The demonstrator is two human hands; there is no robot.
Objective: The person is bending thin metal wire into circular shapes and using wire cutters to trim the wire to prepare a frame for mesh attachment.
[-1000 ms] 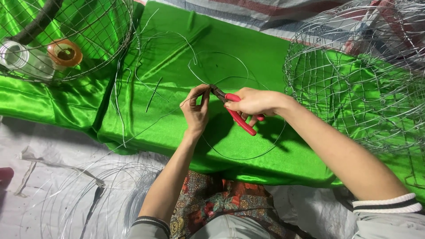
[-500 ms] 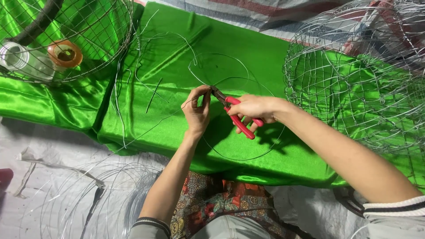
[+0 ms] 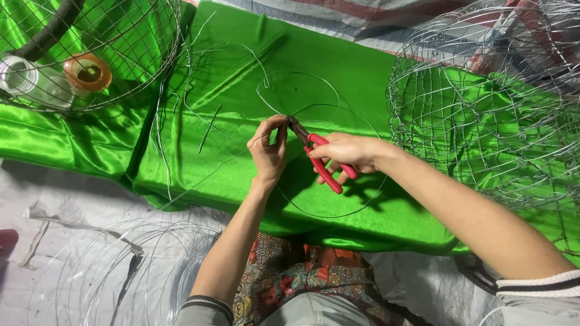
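Note:
My right hand [image 3: 345, 154] grips red-handled pliers [image 3: 321, 166], whose dark jaws meet a thin wire at the tips of my left fingers. My left hand [image 3: 269, 148] pinches that wire, part of a wire ring [image 3: 329, 214] lying on the shiny green cloth [image 3: 241, 66]. A second wire loop [image 3: 302, 75] curves just beyond both hands. Both hands work over the middle of the cloth, close together.
A wire mesh basket [image 3: 471, 121] stands at the right. Another mesh frame [image 3: 139, 54] at the upper left covers a clear jar [image 3: 24, 81] and an orange lid [image 3: 88, 71]. Loose wire pieces [image 3: 208, 130] lie on the cloth. Coils of wire [image 3: 121, 271] lie at the lower left.
Both hands stay at the same spot on the wire; the pliers' handles have tilted only slightly. Nothing else has moved.

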